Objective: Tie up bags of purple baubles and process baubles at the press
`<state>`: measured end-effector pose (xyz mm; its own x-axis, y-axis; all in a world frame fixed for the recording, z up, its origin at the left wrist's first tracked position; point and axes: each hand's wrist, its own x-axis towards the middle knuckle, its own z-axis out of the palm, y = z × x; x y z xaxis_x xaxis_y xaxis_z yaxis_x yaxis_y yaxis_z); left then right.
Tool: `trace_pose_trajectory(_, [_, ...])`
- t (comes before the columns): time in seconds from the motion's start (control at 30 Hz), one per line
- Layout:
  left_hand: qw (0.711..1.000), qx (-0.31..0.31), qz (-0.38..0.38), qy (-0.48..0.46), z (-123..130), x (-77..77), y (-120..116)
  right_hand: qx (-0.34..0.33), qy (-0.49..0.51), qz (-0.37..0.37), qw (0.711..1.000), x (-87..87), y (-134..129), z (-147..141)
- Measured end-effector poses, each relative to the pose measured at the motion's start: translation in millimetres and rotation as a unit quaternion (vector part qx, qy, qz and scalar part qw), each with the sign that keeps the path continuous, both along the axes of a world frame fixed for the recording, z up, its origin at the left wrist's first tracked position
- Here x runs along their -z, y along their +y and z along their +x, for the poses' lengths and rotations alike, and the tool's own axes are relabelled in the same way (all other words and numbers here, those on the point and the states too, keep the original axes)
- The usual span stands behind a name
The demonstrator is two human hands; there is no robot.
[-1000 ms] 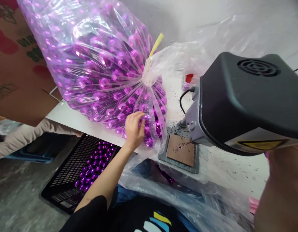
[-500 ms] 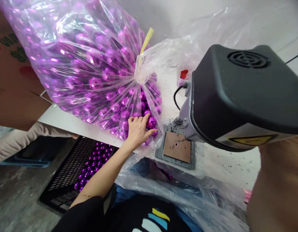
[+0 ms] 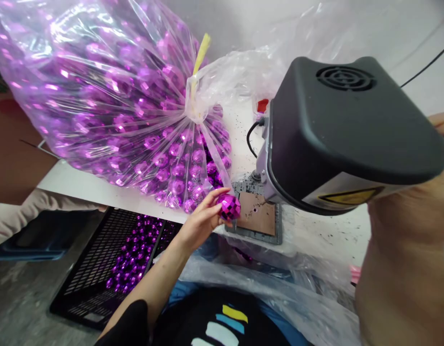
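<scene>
My left hand [image 3: 203, 221] grips a shiny purple faceted ball [image 3: 229, 207] between thumb and fingers, just left of a square brown board [image 3: 256, 214] with a small hole in it. That board lies on a grey metal base [image 3: 278, 226] below the black machine head [image 3: 351, 129]. Beside my left hand, a clear plastic bag [image 3: 110, 110] full of purple balls is gathered with a yellow tie [image 3: 202, 53], and a gap shows in its side. My right hand [image 3: 409, 199] is at the right, mostly behind the machine head; its fingers are hidden.
A black crate [image 3: 78, 283] on the floor holds many purple balls. Dark scraps litter the white table [image 3: 326, 240]. Another person's sleeve [image 3: 45, 216] shows at the left, near a cardboard box [image 3: 13, 158]. Plastic sheeting [image 3: 272, 283] covers my lap.
My left hand has come out of the bag's opening with a purple ball and moved slightly right and down, to the board's edge. The whole view has shifted a little.
</scene>
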<state>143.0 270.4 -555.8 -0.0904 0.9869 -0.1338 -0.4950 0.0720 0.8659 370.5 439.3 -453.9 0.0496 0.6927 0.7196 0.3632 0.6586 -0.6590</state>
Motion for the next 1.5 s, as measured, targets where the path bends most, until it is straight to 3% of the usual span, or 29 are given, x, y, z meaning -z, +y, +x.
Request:
trace_pose_trajectory(0.1, [0.997,0.031,-0.042,-0.054,16,19.7,5,-0.019,0.004,0.007,1.000,-6.4,-3,-4])
trace_pose_trajectory(0.23, [0.996,-0.015,-0.063,0.068,26,40.3,21,-0.010,0.007,0.007,1.000,-7.4,-3,-5])
trace_pose_trajectory(0.37, [0.975,-0.047,-0.036,0.214,28,51.0,38,-0.014,0.005,0.007,1.000,-6.9,-2,-4])
trace_pose_trajectory(0.7, [0.950,-0.064,0.014,0.304,37,72.5,54,-0.013,-0.030,0.011,0.999,-9.5,-7,-4])
trace_pose_trajectory(0.93, [0.863,-0.091,0.074,0.492,44,75.8,53,-0.006,-0.034,0.014,0.999,-9.2,-8,-5])
trace_pose_trajectory(1.2, [0.778,-0.085,0.137,0.607,54,79.6,59,0.003,-0.019,0.004,1.000,-8.4,-9,-6])
trace_pose_trajectory(1.33, [0.787,-0.084,0.118,0.600,60,83.7,62,0.005,-0.020,0.002,1.000,-7.9,-8,-5])
trace_pose_trajectory(1.5, [0.808,-0.038,0.111,0.578,59,84.1,59,-0.008,-0.021,0.014,1.000,-7.4,-10,-5])
